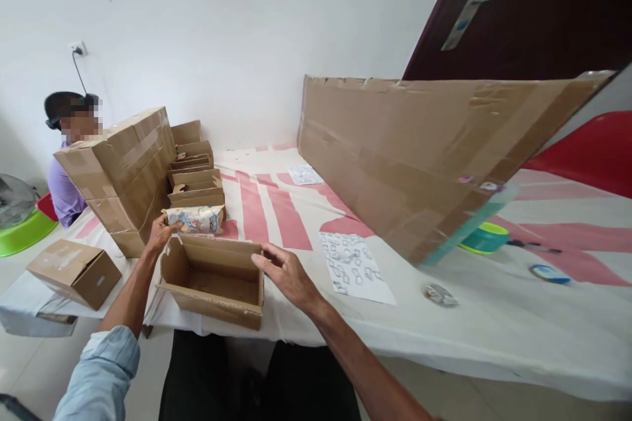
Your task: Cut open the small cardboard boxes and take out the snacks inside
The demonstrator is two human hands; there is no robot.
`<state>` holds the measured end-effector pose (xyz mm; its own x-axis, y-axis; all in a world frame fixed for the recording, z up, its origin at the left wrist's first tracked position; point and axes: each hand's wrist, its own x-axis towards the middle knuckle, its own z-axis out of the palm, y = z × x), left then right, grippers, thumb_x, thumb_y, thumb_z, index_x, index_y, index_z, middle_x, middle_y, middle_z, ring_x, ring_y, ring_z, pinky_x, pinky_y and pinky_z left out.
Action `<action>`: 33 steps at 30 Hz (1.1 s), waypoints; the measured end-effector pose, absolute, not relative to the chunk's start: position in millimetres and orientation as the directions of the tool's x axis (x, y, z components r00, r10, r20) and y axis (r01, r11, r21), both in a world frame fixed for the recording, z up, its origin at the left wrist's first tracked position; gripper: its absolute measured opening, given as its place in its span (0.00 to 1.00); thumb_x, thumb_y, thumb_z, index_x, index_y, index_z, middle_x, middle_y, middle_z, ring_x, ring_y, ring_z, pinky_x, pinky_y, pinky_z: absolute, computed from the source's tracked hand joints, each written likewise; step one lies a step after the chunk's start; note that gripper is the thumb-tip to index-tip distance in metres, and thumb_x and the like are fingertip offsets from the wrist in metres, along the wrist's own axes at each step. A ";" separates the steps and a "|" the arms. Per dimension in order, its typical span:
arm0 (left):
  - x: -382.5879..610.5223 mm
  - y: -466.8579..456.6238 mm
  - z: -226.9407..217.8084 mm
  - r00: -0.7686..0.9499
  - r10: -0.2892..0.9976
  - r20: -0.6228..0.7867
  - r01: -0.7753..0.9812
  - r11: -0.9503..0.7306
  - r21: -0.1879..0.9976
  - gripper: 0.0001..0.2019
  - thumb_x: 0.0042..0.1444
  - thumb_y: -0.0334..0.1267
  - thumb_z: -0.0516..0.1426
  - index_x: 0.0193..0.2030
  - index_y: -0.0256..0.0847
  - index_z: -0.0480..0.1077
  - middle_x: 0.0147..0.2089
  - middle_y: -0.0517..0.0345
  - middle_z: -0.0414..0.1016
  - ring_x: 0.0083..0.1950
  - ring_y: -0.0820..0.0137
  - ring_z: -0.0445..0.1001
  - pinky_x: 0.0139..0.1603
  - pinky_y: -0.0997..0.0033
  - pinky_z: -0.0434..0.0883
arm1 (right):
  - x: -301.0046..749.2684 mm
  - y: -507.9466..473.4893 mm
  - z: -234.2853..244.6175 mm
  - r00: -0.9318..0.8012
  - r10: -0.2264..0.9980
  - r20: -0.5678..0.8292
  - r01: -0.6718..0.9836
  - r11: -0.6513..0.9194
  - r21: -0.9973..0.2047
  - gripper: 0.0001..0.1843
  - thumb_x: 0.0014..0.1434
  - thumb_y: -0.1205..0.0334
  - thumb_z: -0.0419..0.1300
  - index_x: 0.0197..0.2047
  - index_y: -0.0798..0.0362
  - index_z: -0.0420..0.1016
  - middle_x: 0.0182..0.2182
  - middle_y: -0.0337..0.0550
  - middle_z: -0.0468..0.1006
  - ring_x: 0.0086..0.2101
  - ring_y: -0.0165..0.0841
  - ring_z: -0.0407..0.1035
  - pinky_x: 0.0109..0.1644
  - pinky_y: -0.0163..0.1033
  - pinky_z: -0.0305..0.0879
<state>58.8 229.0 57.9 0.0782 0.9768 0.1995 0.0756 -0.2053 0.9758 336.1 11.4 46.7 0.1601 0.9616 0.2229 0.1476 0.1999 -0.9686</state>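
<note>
"Where's the packet [195, 218]?"

"Just past the open box's [222, 310] far rim, by the row of boxes [195, 179]. L hand [165, 231] has its left end pinched, AFAICT. R hand [289, 276] is at the box's far right corner; can't tell if it's gripping the wall or just touching."

"Tips?"

"IMO steady the box w/ a light R touch, no bending cardboard. Packet looks soft, so don't squeeze the end hard; keep it level."

"Edges?"

"Box sits close to the table's [444, 335] front edge: no tugging lapward. Carton stack [131, 171] prob. cramps the L side. More room R: cloth runs to the printed sheet [355, 266], then the cardboard panel [395, 151]."
</note>
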 end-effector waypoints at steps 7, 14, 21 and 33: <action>76.0 278.0 23.5 0.034 0.986 0.165 0.138 -0.168 0.976 0.28 0.26 0.50 0.78 0.33 0.37 0.76 0.30 0.57 0.78 0.34 0.64 0.75 0.38 0.66 0.69 | 339.3 6.3 48.6 0.177 0.963 0.202 0.211 0.163 -0.964 0.20 0.59 0.45 0.64 0.47 0.51 0.82 0.35 0.42 0.81 0.39 0.40 0.75 0.50 0.43 0.72; 92.2 308.9 -12.6 -0.095 0.981 0.172 0.204 -0.149 0.968 0.22 0.31 0.46 0.75 0.29 0.40 0.71 0.28 0.61 0.74 0.36 0.65 0.72 0.38 0.68 0.67 | 344.1 9.5 53.1 0.067 0.991 0.119 0.213 0.102 -0.972 0.25 0.59 0.44 0.65 0.53 0.51 0.80 0.37 0.42 0.81 0.36 0.38 0.74 0.42 0.40 0.71; 71.8 285.8 -13.1 -0.111 0.982 0.152 0.244 -0.121 0.962 0.20 0.31 0.38 0.76 0.31 0.41 0.74 0.29 0.58 0.76 0.38 0.62 0.75 0.39 0.67 0.68 | 337.7 18.2 56.3 0.137 0.985 0.106 0.233 0.072 -0.970 0.15 0.56 0.48 0.65 0.38 0.51 0.77 0.26 0.36 0.72 0.28 0.33 0.66 0.35 0.38 0.65; 9.1 121.4 21.2 -0.264 0.925 0.273 0.167 -0.235 0.958 0.18 0.48 0.53 0.72 0.34 0.41 0.79 0.30 0.58 0.78 0.32 0.68 0.75 0.35 0.71 0.73 | 355.5 125.8 62.4 0.098 0.971 0.219 0.173 0.200 -0.964 0.25 0.54 0.39 0.68 0.25 0.50 0.67 0.22 0.33 0.67 0.26 0.30 0.61 0.31 0.38 0.60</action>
<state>9.1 121.4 21.2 -0.2640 0.9251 0.2731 0.1667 -0.2351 0.9576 355.5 125.8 62.4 0.0984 0.9708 0.2188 0.1726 0.1999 -0.9645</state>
